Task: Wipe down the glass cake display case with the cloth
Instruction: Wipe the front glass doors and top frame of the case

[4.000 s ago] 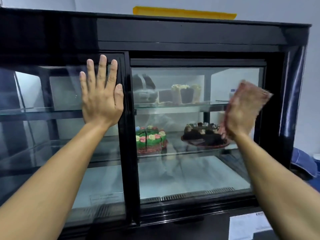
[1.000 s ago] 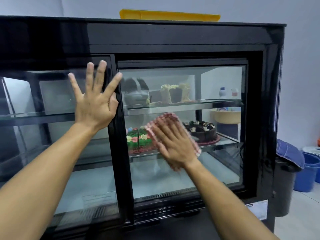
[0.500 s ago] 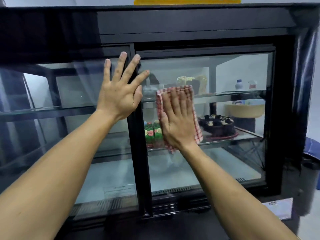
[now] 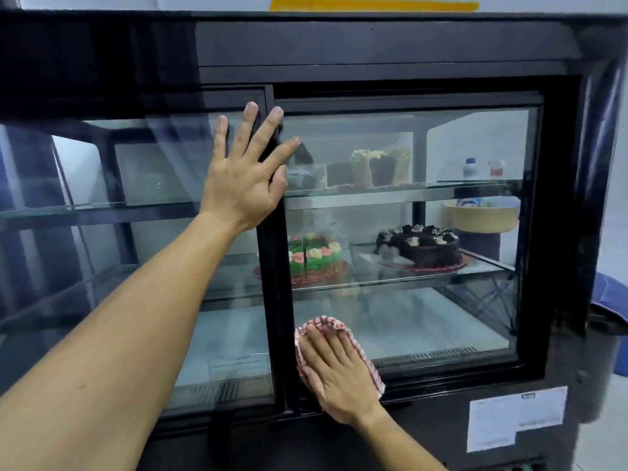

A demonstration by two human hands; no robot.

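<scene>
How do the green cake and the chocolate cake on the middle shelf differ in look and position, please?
The green cake has pink and cream rosettes; the chocolate cake is dark brown with cookie pieces on top. The green cake sits at the left of the right-hand glass panel, beside the black door frame; the chocolate cake sits further right. A cut line shows in the green cake; none is plain in the chocolate cake. Both are round, on red boards.

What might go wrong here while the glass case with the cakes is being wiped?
The left hand lies bare on the glass by the centre post, so it may leave prints there. The right hand presses the checked cloth low on the right sliding door; a hard push might shift it.
</scene>
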